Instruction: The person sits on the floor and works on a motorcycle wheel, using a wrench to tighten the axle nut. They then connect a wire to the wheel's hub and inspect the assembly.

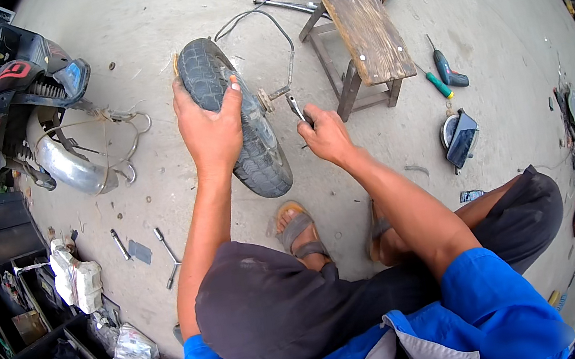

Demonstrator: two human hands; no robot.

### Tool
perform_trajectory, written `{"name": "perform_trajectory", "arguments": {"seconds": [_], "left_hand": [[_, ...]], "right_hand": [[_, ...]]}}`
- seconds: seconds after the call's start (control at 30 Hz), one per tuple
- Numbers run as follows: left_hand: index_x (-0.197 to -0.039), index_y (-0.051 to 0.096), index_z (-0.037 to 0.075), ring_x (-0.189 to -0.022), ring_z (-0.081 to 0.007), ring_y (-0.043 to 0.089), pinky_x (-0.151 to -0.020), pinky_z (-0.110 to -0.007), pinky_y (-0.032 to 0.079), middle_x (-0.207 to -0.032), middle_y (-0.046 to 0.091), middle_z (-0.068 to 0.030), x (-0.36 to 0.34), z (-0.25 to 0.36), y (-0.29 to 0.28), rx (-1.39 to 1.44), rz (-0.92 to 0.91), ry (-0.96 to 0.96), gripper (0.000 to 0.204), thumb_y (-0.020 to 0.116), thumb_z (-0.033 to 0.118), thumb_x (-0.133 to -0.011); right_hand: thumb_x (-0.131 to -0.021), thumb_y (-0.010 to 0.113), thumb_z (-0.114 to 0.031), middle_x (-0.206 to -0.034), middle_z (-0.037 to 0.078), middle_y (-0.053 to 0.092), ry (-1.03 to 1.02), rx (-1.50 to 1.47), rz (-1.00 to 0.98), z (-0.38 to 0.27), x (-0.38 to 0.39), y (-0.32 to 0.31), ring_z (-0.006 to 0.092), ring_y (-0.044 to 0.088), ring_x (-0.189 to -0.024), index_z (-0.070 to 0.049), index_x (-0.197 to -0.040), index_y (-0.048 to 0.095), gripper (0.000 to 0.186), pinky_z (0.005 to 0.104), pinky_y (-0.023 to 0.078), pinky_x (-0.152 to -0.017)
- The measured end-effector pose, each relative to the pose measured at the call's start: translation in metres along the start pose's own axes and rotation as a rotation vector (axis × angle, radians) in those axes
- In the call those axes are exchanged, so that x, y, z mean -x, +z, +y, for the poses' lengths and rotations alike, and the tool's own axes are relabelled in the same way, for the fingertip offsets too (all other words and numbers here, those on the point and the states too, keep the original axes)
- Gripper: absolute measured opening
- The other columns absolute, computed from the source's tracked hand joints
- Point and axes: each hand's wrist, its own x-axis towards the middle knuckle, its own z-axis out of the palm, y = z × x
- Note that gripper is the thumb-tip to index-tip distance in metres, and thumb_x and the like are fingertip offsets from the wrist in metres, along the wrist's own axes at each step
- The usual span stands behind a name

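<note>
While the wheel (273, 159) stands roughly on edge on the floor (354, 221), just beyond the person's left sandal (301, 233), the left hand (212, 137) alone appears to steady it. That hand is spread across the tread, thumb on the side nearer the axle (266, 100), the other fingers mostly hidden round the far side. The right hand (328, 134) is curled closed round the handle of a wrench (296, 108), its head close to the axle's end; from this angle I cannot be sure whether the two touch.

If the wrench were poorly seated under load, it could slip, and the right knuckles might strike the axle or the near left leg of the stool (365, 28). With a single hand on a round tyre, a hard sideways push could roll or tip the wheel, and the open-toed sandal leaves the foot exposed below. The dark cable (292, 51) looping beside the axle, short of the stool's left edge, could snag or kink if the wheel turned. Loose grit on the floor might also foul any threads laid down there.
</note>
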Motion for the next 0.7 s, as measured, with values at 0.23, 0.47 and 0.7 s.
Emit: {"name": "perform_trajectory", "arguments": {"seconds": [0.23,0.47,0.7], "left_hand": [[-0.138,0.038,-0.017,-0.115,-0.0335,0.059,-0.100,-0.040,0.045,-0.125,0.055,-0.0271,0.001,-0.003,-0.005,0.107,-0.003,-0.024,0.078,0.078,0.017,-0.081],[-0.140,0.035,-0.020,-0.118,-0.0373,0.057,-0.104,-0.041,0.043,-0.129,0.053,-0.0298,0.000,-0.012,-0.009,0.022,0.022,-0.005,0.084,0.078,0.019,-0.079],[-0.142,0.031,-0.020,-0.124,-0.0410,0.053,-0.106,-0.042,0.042,-0.135,0.048,-0.0325,0.005,-0.012,-0.007,-0.007,0.013,0.002,0.087,0.077,0.020,-0.080]], "right_hand": [[-0.088,0.058,-0.021,-0.080,0.026,0.066,-0.011,0.130,-0.035,-0.011,-0.013,0.004,0.0492,0.062,-0.082,-0.002,-0.092,0.057,0.020,0.0588,0.046,-0.074],[-0.094,0.058,-0.027,-0.087,0.030,0.067,0.080,0.120,-0.034,-0.018,-0.020,0.014,0.0510,0.063,-0.086,0.002,-0.095,0.056,0.029,0.0582,0.047,-0.078],[-0.100,0.055,-0.034,-0.072,0.012,0.061,0.425,-0.533,-0.214,-0.006,-0.028,0.022,0.0238,0.059,-0.056,0.007,-0.104,0.062,0.042,0.0404,0.044,-0.047]]}}
